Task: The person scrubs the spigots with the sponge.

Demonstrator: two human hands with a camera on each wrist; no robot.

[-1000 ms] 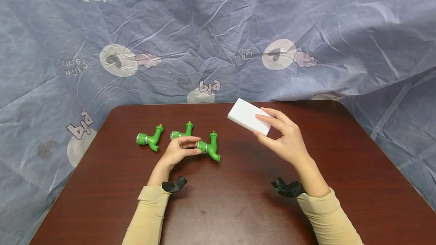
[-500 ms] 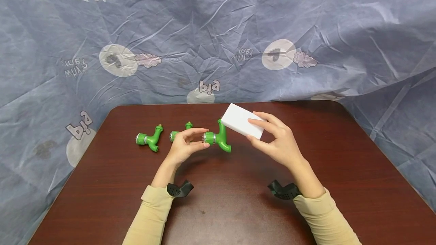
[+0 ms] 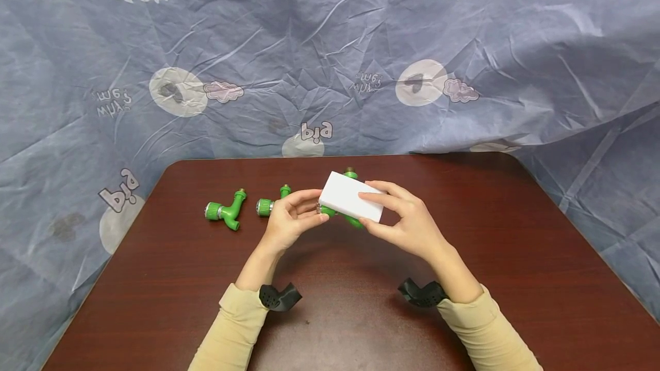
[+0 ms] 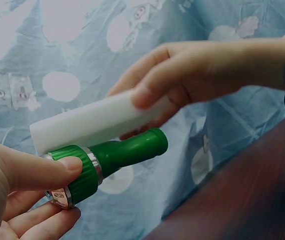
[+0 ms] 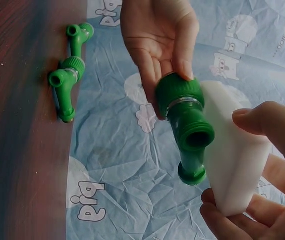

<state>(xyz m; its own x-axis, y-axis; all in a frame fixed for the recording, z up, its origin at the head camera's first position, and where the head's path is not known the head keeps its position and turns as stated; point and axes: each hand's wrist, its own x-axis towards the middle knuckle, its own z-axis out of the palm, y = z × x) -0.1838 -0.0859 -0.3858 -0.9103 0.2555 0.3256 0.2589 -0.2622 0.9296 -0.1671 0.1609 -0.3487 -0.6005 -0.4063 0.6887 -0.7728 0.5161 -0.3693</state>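
White block above the brown table in the head view: the right hand grips it between thumb and fingers. Left of the block, the left hand pinches a green tap by its knob; the block hides that tap's middle. Farther left of the block, two more taps lie on the table, a half-hidden tap and an outer tap. Patterned cloth hangs behind the block.

Left wrist view: the ribbed knob, under the left thumb, overlaps the block's near end.

Right wrist view: the held tap is right beside the block; whether they touch, I cannot tell.
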